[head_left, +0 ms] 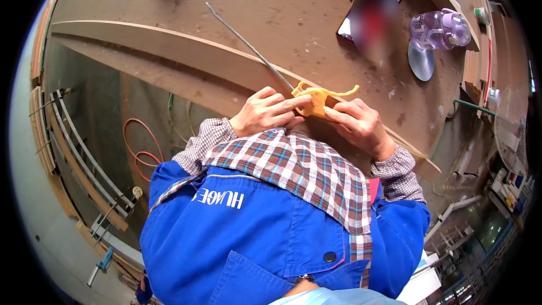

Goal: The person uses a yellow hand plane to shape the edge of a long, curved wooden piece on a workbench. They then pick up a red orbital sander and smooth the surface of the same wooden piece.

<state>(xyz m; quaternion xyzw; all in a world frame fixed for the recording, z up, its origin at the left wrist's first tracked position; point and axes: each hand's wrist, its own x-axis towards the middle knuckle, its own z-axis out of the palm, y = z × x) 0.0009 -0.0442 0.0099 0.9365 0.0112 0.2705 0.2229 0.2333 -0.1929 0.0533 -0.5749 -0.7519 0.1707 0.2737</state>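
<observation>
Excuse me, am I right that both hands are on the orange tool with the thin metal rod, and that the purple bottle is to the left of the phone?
Not quite: the head view shows the purple bottle to the right of the phone. Both left hand and right hand are indeed on the orange tool with the thin metal rod.

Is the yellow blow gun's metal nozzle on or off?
On: the thin metal nozzle runs right up to the yellow blow gun.

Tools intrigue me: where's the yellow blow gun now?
The yellow blow gun is near the head view's centre, slightly right, in the right hand, left hand touching it.
</observation>
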